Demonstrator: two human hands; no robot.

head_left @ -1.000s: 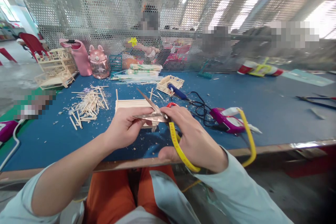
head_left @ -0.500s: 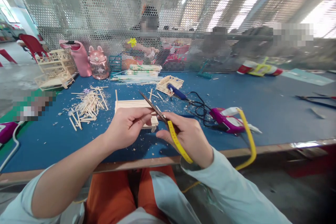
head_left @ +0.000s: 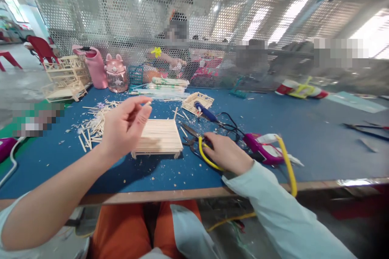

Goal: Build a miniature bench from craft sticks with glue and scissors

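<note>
The scissors (head_left: 192,136) lie at the centre of the frame with their blades pointing toward the upper left and a tangle of black cord (head_left: 231,126) just behind them. The blades could snag that cord if the scissors are dragged, and the right hand (head_left: 226,153) could catch an edge, since it rests right on the handle end.

The stick panel (head_left: 158,137) stands on small legs left of centre, on the blue table (head_left: 310,137). It looks light, so a knock from the raised left hand (head_left: 126,127) could well tip or slide it toward the near edge. Loose sticks (head_left: 97,123) and wood chips lie scattered at middle left, easy to sweep off with a forearm.

The left hand hovers above the table, in front of the panel's left side, touching nothing. Its thumb and forefinger are pinched close together and the other fingers are loosely curled. Whether a sliver of wood sits in that pinch is hard to tell at this size.

The right hand lies low on the table just right of the panel, fingers folded over the scissor handles beside a yellow cable (head_left: 285,158). A purple glue gun (head_left: 263,143) lies just right of it.
</note>
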